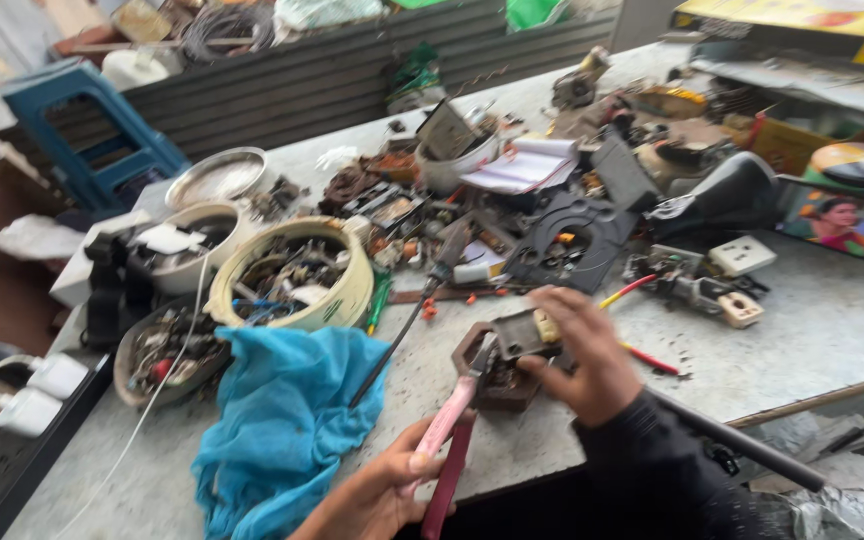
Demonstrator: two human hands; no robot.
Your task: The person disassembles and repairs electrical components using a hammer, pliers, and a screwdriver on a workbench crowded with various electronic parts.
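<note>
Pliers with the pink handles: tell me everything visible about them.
The pliers have two pink, plastic-looking handles and dark metal jaws. They lie slanted, handles toward the table's near edge, jaws up and away. The left hand grips the handles from below. The jaw tips meet a brown, roughly hexagonal part that the right hand steadies on the grey table. Motion blur hides whether the jaws are clamped shut. A blue cloth lies just beside them, apart.

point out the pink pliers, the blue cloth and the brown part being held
pink pliers (449, 420), head view, on the pink handle
blue cloth (282, 420), head view, middle of the cloth
brown part (504, 368), head view, on its brown body
</note>
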